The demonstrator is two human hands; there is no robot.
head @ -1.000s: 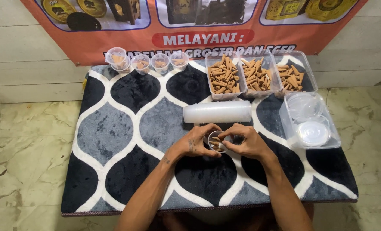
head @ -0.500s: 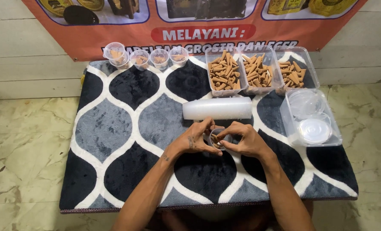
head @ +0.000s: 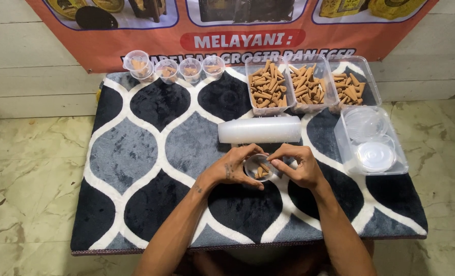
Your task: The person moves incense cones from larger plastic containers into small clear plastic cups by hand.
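A small clear plastic cup (head: 258,168) with a few brown incense cones in it sits in the middle of the patterned mat (head: 151,148). My left hand (head: 235,168) wraps its left side and holds it. My right hand (head: 296,166) touches the cup's right rim with thumb and fingertips pinched together. Just behind both hands lies a stack of clear cups (head: 259,129) on its side.
Three clear tubs of brown cones (head: 269,87) (head: 307,85) (head: 351,86) stand at the back. A clear box of round lids (head: 371,141) is at the right. Several small filled cups (head: 179,68) line the back left. An orange banner (head: 135,41) hangs behind; marble floor surrounds the mat.
The cup has tilted back so its open mouth faces up. My right fingers have shifted to its right rim. Both hands stay in the same spot.
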